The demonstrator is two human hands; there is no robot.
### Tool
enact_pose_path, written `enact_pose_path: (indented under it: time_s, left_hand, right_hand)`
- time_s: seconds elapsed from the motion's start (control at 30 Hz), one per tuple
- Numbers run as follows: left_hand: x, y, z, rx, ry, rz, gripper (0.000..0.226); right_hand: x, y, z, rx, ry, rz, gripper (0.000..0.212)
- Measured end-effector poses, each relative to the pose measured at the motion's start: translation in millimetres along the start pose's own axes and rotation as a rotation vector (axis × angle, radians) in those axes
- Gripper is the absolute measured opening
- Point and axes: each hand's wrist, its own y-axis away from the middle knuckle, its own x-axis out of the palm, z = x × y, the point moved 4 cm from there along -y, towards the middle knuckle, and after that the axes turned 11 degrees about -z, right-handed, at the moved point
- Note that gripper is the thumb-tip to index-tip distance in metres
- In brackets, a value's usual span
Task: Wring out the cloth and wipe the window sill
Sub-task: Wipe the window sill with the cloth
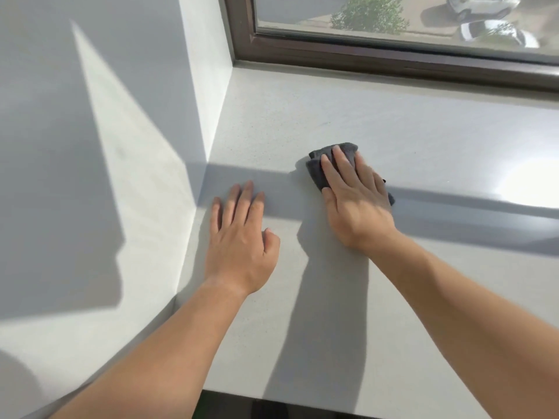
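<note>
Pale grey window sill (332, 110), sun + shadow bands across it. My right hand (354, 201) lies flat on the dark grey cloth (314, 169), fingers straight and spread, pressing it onto the sill approx mid-depth. Cloth is bunched, edges poking out past my fingertips and on the right. Left hand (242, 237) is palm-down on bare sill, fingers straight, holding nothing, gap between it and the cloth. Wall (90, 146) at left, brown window frame (363, 55) behind, cars (484, 7) outside.

A small dark grey cloth (314, 170), bunched into a rumpled pad, is lying flat on the pale grey, faintly speckled window sill (393, 122), mostly hiding under the flat right hand (357, 201).
</note>
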Motion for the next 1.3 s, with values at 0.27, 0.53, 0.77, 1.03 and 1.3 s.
enact_pose_path:
  time_s: [0.27,0.53,0.77,1.03,1.3]
  left_hand:
    - [-11,7,-1,0.005,0.132,-0.033,0.071]
    - [-20,61,15,0.017,0.030,0.000,0.066]
    - [-20,62,17,0.035,-0.008,0.021,0.067]
    - [-23,61,19,0.041,0.057,0.006,0.070]
    - [-19,63,23,0.009,0.166,-0.018,0.070]
  right_hand:
    - [9,41,64,-0.166,-0.007,-0.026,0.059]
    - [-1,21,3,0.303,0.011,-0.118,0.060]
    - [1,110,60,-0.208,0.008,0.012,0.057]
    - [2,96,62,0.111,0.017,-0.088,0.059]
    - [-1,93,9,0.286,0.033,-0.061,0.058]
